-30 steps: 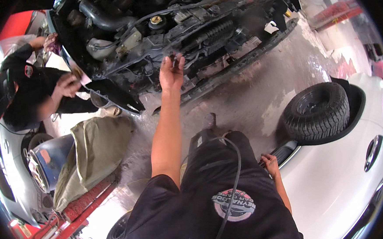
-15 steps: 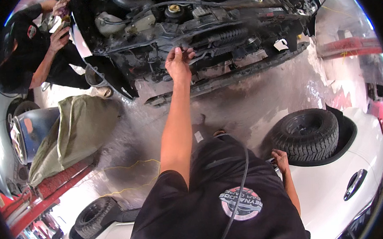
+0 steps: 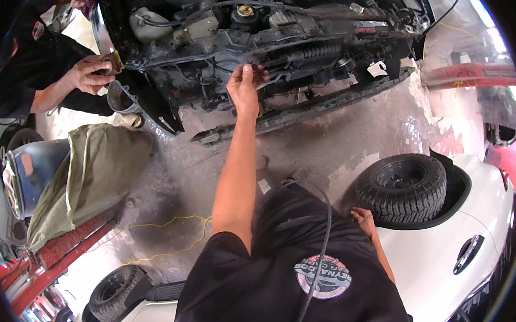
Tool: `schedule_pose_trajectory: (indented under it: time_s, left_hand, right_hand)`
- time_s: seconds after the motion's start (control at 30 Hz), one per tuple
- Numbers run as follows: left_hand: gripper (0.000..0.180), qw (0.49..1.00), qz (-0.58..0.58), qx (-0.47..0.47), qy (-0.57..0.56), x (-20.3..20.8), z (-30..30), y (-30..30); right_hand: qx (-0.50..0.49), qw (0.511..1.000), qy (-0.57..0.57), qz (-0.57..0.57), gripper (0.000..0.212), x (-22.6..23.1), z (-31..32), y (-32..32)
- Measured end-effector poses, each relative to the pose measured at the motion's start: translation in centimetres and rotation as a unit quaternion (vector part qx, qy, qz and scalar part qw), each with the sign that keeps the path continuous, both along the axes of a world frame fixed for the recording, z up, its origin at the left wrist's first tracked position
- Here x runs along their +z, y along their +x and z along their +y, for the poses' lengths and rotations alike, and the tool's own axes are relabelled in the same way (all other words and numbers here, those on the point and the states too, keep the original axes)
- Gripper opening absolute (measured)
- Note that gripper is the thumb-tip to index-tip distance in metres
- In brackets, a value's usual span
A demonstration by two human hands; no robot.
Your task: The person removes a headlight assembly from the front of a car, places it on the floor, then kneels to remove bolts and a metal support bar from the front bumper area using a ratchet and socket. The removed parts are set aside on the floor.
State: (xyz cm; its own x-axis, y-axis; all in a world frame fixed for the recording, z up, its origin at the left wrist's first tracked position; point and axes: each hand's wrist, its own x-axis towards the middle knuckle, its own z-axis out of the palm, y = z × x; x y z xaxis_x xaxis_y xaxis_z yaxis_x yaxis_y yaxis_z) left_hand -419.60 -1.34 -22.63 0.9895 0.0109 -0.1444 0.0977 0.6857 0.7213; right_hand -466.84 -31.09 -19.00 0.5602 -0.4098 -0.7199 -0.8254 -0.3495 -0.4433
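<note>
My left arm stretches forward to the open front end of a car [image 3: 263, 48]. There my left hand [image 3: 244, 91] is against the dark radiator support [image 3: 216, 63], thumb up and fingers curled; what they close on is hidden. My right hand [image 3: 365, 222] is low at my right side, near a wheel with a black knobbly tyre [image 3: 400, 188] set in a white body panel [image 3: 429, 251]. Its fingers are bent together, and anything in them is too small to make out. A black cable [image 3: 327, 210] runs down over my dark shirt.
At the left, a co-worker's hand [image 3: 90, 75] holds a small block [image 3: 112, 62] by the car's front corner. A blue drum [image 3: 37, 174] stands under a green cloth [image 3: 87, 177]. Below lies a yellow cord [image 3: 179, 219]. A dark crossbar [image 3: 302, 105] hangs below the car front.
The co-worker's lower hand has moved toward the car's corner, with the block now showing. My left hand stays at the same spot on the car front. The view has shifted slightly.
</note>
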Motion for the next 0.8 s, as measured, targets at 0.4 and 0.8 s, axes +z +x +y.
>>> schedule_pose_trajectory:
  time_s: [0.4, 0.8]
  left_hand:
    - [0.024, 0.997, 0.063, -0.021, 0.047, 2.0, 1.6, 0.4]
    - [0.020, 0.994, 0.100, -0.046, 0.000, 2.6, 2.2, 0.6]
  right_hand:
    - [-0.038, 0.999, 0.025, -0.030, 0.037, -1.6, 1.2, -1.3]
    - [-0.049, 0.998, 0.023, -0.029, 0.038, -2.2, 3.5, -1.0]
